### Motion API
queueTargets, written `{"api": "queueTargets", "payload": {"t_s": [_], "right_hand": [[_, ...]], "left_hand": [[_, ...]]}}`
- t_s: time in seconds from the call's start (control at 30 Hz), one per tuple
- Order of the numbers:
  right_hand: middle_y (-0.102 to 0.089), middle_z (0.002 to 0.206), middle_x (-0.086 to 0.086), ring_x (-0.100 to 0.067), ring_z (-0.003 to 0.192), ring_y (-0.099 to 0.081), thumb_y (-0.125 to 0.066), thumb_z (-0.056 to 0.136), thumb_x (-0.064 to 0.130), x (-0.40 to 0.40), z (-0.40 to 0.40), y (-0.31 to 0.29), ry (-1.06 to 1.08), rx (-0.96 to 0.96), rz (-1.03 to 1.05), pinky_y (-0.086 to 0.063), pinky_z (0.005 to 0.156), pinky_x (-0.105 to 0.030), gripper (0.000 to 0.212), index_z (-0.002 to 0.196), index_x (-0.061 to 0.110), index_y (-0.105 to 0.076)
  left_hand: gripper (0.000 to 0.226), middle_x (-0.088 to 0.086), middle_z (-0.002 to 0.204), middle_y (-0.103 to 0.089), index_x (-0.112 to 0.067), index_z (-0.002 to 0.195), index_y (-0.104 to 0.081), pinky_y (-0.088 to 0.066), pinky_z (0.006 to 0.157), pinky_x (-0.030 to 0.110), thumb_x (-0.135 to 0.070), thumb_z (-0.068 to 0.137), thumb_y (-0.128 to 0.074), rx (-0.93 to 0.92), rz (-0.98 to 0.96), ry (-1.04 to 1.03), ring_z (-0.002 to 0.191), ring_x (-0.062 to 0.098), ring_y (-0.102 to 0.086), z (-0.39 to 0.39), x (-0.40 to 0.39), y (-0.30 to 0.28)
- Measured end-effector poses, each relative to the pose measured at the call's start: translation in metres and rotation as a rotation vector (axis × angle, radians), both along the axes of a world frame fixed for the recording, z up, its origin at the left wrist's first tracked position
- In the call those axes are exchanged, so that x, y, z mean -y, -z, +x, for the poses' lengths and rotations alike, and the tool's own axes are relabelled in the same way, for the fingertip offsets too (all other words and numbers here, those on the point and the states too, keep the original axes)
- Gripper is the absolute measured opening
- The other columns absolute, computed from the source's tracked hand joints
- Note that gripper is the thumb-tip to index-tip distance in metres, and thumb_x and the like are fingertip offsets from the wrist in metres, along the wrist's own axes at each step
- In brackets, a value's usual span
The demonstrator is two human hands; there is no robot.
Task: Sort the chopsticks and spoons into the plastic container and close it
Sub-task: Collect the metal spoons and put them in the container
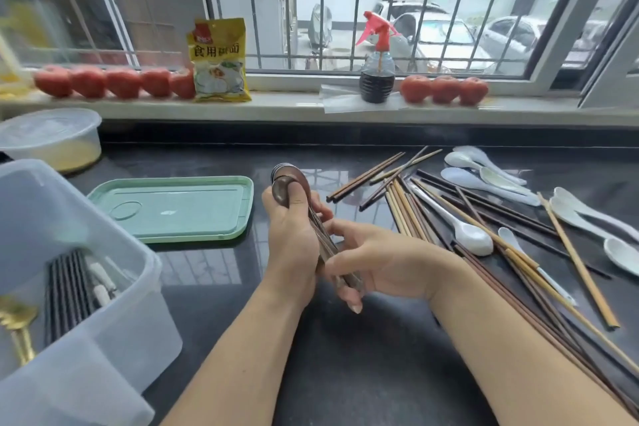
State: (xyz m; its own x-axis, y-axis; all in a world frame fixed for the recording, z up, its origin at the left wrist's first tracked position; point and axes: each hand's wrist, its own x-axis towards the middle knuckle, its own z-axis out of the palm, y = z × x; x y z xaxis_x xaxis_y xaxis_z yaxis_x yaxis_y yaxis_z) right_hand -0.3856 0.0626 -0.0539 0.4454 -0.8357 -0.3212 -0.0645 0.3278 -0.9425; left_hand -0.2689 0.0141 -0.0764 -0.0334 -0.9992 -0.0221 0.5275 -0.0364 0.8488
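Observation:
My left hand (292, 239) grips a stack of metal spoons (294, 180) by the handles, bowls pointing away, thumb on the top bowl. My right hand (377, 261) holds the handle ends of the same stack from the right. The translucent plastic container (114, 284) stands at the left and holds dark chopsticks (67, 290) and gold cutlery (17, 325). Its green lid (179, 207) lies flat on the counter behind it. A loose pile of wooden and dark chopsticks (415, 218) lies at the right, mixed with several white ceramic spoons (473, 239).
A lidded round tub (52, 138) sits at the back left. On the windowsill stand a row of tomatoes (114, 81), a yellow packet (219, 60) and a spray bottle (377, 73). The dark counter (363, 367) reflects the window.

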Motion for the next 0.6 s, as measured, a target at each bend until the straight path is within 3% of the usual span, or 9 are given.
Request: {"api": "queueTargets", "payload": {"t_s": [0.13,0.23,0.27,0.37,0.47,0.53,0.6], "right_hand": [[-0.047,0.062,-0.007,-0.019,0.045,-0.040,-0.051,0.096,0.000,-0.003,0.016,-0.001,0.077,-0.210,-0.192,-0.045,0.043,-0.032,0.031,0.125,0.011,-0.048],[-0.042,0.055,0.005,-0.015,0.039,-0.034,-0.046,0.104,0.008,-0.004,0.024,-0.002,0.154,-0.279,-0.351,-0.040,0.036,-0.031,0.013,0.117,0.004,-0.047],[-0.043,0.053,0.007,-0.014,0.038,-0.034,-0.045,0.104,0.009,-0.007,0.030,-0.007,0.174,-0.295,-0.399,-0.037,0.034,-0.030,0.011,0.114,0.006,-0.048],[-0.047,0.052,0.006,-0.012,0.036,-0.040,-0.049,0.100,0.020,-0.015,0.064,-0.032,0.203,-0.362,-0.616,-0.033,0.032,-0.027,0.004,0.098,0.017,-0.052],[-0.052,0.053,0.009,-0.002,0.043,-0.049,-0.051,0.106,0.020,-0.017,0.111,-0.076,0.255,-0.280,-0.697,-0.042,0.045,-0.018,0.020,0.087,0.015,-0.054],[-0.063,0.079,0.006,-0.003,0.067,-0.055,-0.062,0.097,0.007,-0.016,0.143,-0.102,0.197,-0.429,-1.004,-0.048,0.069,-0.022,0.011,0.102,0.017,-0.061],[-0.066,0.100,-0.006,-0.019,0.085,-0.061,-0.063,0.092,0.005,-0.005,0.181,-0.120,0.146,-0.574,-1.214,-0.050,0.079,-0.032,0.035,0.126,0.006,-0.056]], "left_hand": [[0.008,-0.004,0.078,-0.057,-0.030,0.102,-0.043,-0.055,0.071,0.029,-0.033,0.109,-0.045,0.319,-0.069,-0.084,0.068,0.006,-0.061,0.001,-0.011,-0.012],[0.019,0.001,0.096,-0.063,-0.031,0.111,-0.036,-0.055,0.084,0.039,-0.039,0.105,-0.052,0.467,-0.071,-0.057,0.087,0.016,-0.067,0.006,-0.020,-0.032],[0.026,0.002,0.101,-0.063,-0.031,0.115,-0.034,-0.053,0.088,0.042,-0.040,0.103,-0.055,0.505,-0.048,-0.028,0.092,0.018,-0.066,0.008,-0.024,-0.041],[0.031,-0.004,0.098,-0.059,-0.025,0.123,-0.034,-0.040,0.085,0.032,-0.036,0.103,-0.055,0.582,0.000,-0.050,0.089,0.014,-0.058,0.024,-0.042,-0.079],[0.022,-0.009,0.093,-0.059,-0.022,0.120,-0.043,-0.037,0.073,0.028,-0.036,0.105,-0.051,0.577,-0.055,-0.202,0.078,0.000,-0.053,0.062,-0.053,-0.123],[0.025,-0.007,0.097,-0.065,-0.020,0.114,-0.052,-0.044,0.081,0.031,-0.043,0.105,-0.047,0.615,-0.114,-0.294,0.085,0.005,-0.060,0.103,-0.055,-0.150],[0.037,-0.001,0.103,-0.073,-0.018,0.111,-0.062,-0.050,0.097,0.039,-0.050,0.104,-0.045,0.635,-0.176,-0.423,0.100,0.020,-0.068,0.154,-0.051,-0.170]]}}
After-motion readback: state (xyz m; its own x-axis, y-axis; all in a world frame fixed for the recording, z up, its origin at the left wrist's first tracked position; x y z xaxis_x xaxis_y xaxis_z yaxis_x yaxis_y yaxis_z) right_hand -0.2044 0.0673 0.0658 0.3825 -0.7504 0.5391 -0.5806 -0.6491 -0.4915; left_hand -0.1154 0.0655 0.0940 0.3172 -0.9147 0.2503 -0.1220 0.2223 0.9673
